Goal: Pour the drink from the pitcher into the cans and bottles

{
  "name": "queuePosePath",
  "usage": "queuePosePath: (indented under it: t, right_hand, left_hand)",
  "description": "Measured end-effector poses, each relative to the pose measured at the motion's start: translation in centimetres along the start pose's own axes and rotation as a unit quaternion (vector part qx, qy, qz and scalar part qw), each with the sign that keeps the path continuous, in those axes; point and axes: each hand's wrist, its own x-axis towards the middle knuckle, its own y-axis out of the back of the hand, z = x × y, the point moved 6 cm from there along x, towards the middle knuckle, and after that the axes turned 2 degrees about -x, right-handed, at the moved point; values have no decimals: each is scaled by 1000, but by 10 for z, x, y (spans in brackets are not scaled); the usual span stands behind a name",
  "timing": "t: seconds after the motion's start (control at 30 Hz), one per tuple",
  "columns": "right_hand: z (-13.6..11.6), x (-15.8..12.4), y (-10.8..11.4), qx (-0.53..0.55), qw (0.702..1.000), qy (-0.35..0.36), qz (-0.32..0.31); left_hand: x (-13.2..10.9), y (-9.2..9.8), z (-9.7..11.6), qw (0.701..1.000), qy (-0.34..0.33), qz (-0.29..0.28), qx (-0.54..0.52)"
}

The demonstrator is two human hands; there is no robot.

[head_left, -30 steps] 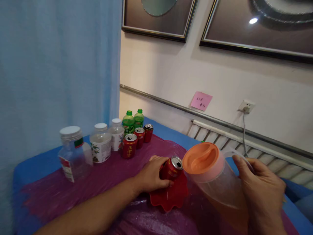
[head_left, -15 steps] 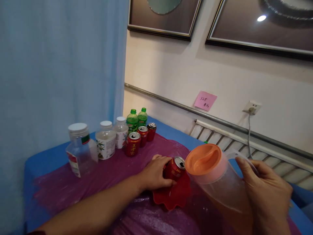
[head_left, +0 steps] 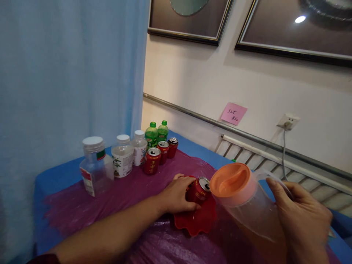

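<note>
Pitcher and red drink can lean toward each other, one in each grip. The left grip is closed around the can's side, thumb on the near face, and tips its top toward the right. The right grip is wrapped around the pitcher's handle, thumb on top, with the translucent body slanted so that its orange lid faces up and left. The lid's edge sits just beside the can's opening; whether they touch cannot be told. Some brownish liquid seems to fill the lower part of the pitcher, and no stream is visible between the two. Just below the left grip's can, a red scalloped dish lies on a purple plastic sheet spread over the blue-covered table.

By this pose, the step in hand looks like bringing can and pitcher rim together for a transfer of liquid; which way it runs cannot be told. The next move calls for a steady left grip and small, slow tilts.

Beyond the left grip stand three upright cans and two green bottles; farther left of it are three white-lidded clear jars.
</note>
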Motion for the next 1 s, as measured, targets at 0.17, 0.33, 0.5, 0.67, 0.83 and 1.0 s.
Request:
queuePosePath:
  t: [0.17,0.33,0.5,0.67,0.83,1.0]
  right_hand:
    - [3,1,-2,12,1000,7,2]
    - [7,1,-3,12,1000,12,6]
    - [5,-1,-2,4,1000,13,11]
    - [6,-2,-2,12,1000,18,3]
    - [9,-2,-3,10,1000,11,3]
    - [5,-2,-1,6,1000,-6,-5]
  left_hand:
    - [0,1,1,1000,-3,2,-16]
    - [0,1,3,1000,-1,-3,-26]
    - [-2,-1,0,1000,12,1,-27]
    - [-2,-1,-2,1000,5,2,-22]
    - [-2,-1,-1,1000,1,-1,-23]
    - [-2,-2,-1,1000,13,-2,-25]
